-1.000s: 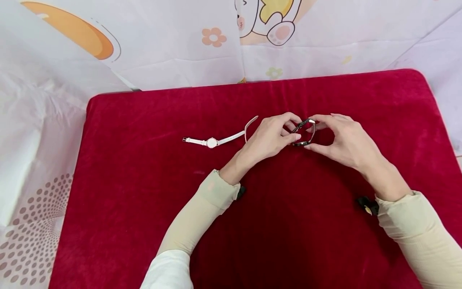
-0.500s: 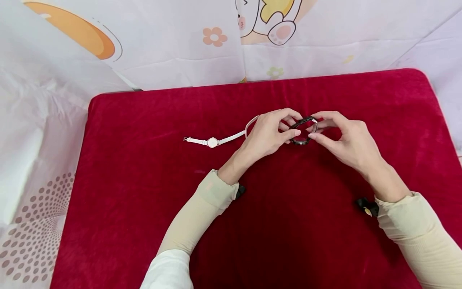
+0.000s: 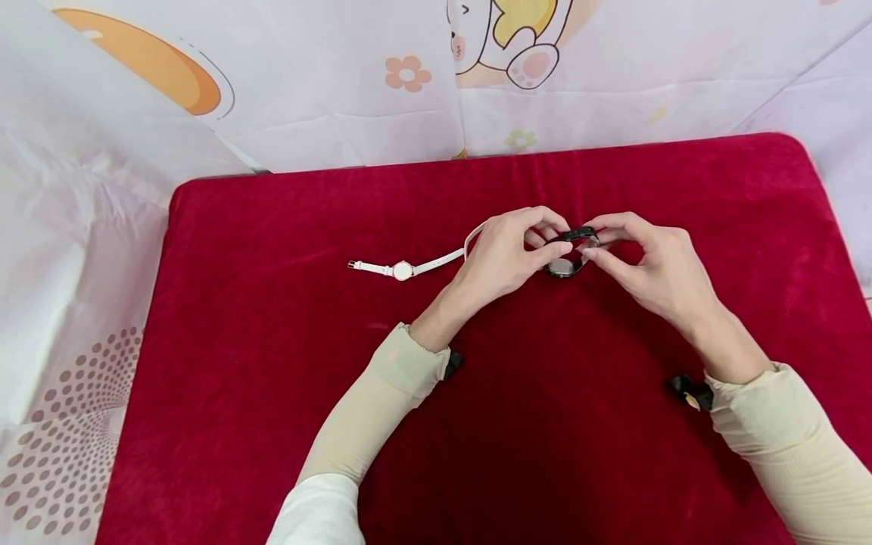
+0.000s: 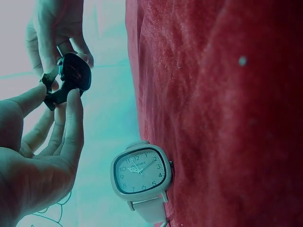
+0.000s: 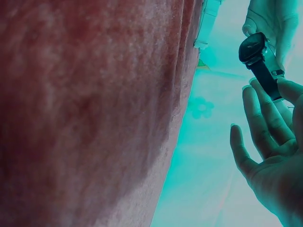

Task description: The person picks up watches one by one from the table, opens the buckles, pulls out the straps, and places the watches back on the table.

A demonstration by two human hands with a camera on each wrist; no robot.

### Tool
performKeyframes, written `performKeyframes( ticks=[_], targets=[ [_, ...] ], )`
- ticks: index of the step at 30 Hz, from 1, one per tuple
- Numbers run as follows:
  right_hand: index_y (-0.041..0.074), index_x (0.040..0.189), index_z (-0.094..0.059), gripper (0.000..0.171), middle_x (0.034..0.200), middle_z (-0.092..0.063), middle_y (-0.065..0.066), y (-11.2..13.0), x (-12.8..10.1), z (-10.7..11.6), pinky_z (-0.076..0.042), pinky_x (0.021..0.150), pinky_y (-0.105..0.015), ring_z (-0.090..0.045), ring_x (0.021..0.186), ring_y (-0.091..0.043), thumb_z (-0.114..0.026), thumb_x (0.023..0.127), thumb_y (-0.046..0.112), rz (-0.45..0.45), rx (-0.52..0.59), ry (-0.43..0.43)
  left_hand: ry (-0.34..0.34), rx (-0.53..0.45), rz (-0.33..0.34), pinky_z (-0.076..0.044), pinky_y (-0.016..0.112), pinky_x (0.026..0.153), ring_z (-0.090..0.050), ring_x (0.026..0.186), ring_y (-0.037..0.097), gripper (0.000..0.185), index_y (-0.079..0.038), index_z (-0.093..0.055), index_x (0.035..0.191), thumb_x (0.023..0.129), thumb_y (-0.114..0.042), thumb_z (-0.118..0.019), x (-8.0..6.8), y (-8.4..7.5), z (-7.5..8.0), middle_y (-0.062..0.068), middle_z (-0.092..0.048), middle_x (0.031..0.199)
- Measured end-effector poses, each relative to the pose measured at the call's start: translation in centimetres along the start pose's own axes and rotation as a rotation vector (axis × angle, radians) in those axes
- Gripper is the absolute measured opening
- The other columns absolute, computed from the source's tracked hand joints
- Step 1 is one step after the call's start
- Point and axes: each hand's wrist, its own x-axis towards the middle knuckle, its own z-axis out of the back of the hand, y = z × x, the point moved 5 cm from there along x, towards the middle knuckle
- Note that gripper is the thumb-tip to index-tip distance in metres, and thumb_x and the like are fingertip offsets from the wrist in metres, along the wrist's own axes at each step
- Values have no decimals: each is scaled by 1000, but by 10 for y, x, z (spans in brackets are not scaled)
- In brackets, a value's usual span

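Note:
A black wristwatch with its strap looped is held just above the red cushion, right of centre. My left hand pinches it from the left, thumb and fingers on the strap. My right hand pinches the strap from the right. The left wrist view shows the black wristwatch between fingertips of both hands. In the right wrist view the black wristwatch hangs by its strap from my right fingertips. A white wristwatch lies flat on the cushion, left of my left hand, its square face close in the left wrist view.
The red cushion covers most of the work surface; its edges meet a white printed sheet behind and on both sides. A small black object sits at each wrist cuff.
Both hands closed in slightly around the black wristwatch and turned it, so the strap loop looks smaller and flatter. The white wristwatch has not moved.

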Motion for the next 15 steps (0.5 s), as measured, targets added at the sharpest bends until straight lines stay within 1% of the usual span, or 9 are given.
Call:
performKeyframes(
  ticks=[4,8,11,15],
  targets=[
    [12,110,-71,32,92,-74,1,1,0,0,-34,55,-17,-58,87,15,-81,81,3,17,6,-7,-4,0,-15,-50,15,77,-63,84,3,19,-16,-70,109,91,-21,-74,-1,0,0,-5,-67,97],
    [10,107,-72,30,92,-74,0,1,1,-1,-39,62,-14,-58,88,15,-82,80,1,31,16,-15,-3,1,-26,-50,16,79,-63,84,2,19,-16,-70,109,91,-21,-74,-1,-1,1,-5,-66,97],
    [8,106,-72,31,91,-74,-1,1,1,-2,-43,69,-11,-61,86,13,-81,79,-3,27,53,-17,-10,12,-22,-50,16,77,-63,84,1,19,-17,-71,109,90,-21,-75,-2,0,2,-6,-66,97],
    [4,104,-73,31,91,-74,-3,1,2,-5,-50,76,-11,-65,81,8,-79,77,-10,12,113,-21,-13,-11,-25,-51,17,73,-62,83,2,20,-17,-71,108,89,-21,-76,-4,2,4,-6,-65,98]
  ],
)
